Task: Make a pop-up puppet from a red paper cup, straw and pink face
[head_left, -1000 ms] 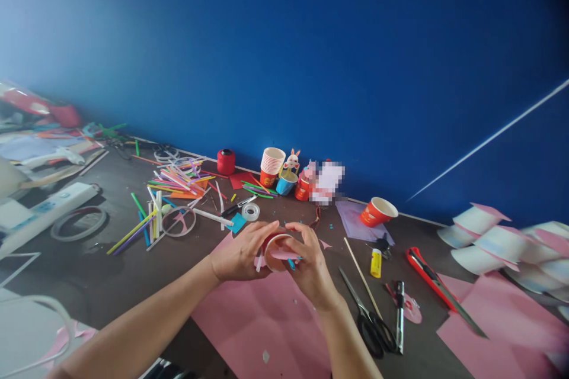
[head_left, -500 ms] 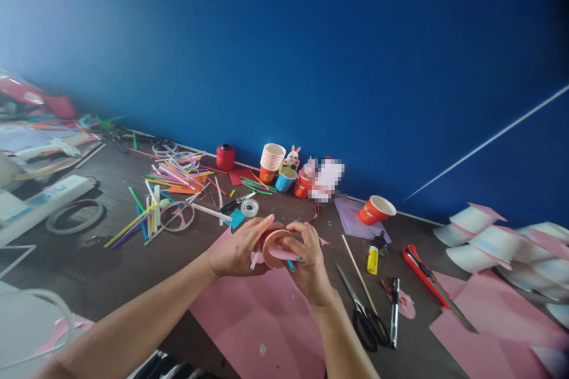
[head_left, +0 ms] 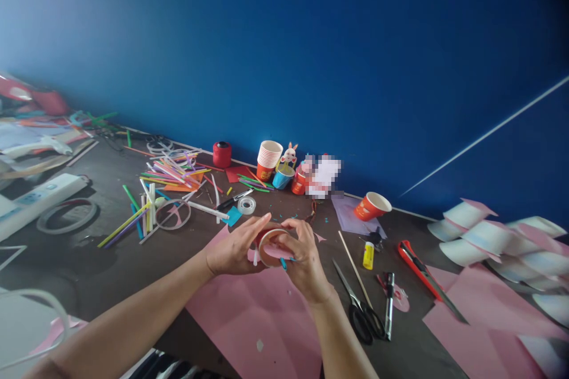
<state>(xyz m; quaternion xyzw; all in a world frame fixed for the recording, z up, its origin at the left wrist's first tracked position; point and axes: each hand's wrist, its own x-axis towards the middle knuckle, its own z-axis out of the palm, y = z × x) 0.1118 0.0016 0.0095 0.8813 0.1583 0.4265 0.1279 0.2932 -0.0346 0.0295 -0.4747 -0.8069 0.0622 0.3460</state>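
Observation:
Between my two hands is a small red paper cup (head_left: pixel 269 244), tilted with its open rim toward me. My left hand (head_left: pixel 235 247) is wrapped round the cup's left side, where a short white stick pokes out. On the right, my right hand (head_left: pixel 302 254) grips the cup's rim, its fingers partly inside against a piece of pink paper (head_left: pixel 278 253). A small blue strip (head_left: pixel 283 263) shows at the lower rim by those fingers. Beneath the hands lies a large pink sheet (head_left: pixel 258 314) with a small pale scrap on it.
Black scissors (head_left: pixel 360 314), a wooden stick, a yellow glue stick (head_left: pixel 368 256) and a red cutter (head_left: pixel 420 266) lie to the right. Stacked cups (head_left: pixel 269 157) and another red cup (head_left: pixel 372 207) stand near the wall. Colourful strips (head_left: pixel 173 169) and tape rolls lie left.
The whole view has shifted slightly, so the table items sit a little further left and up. The cup stays between both hands, with nearly the same hold.

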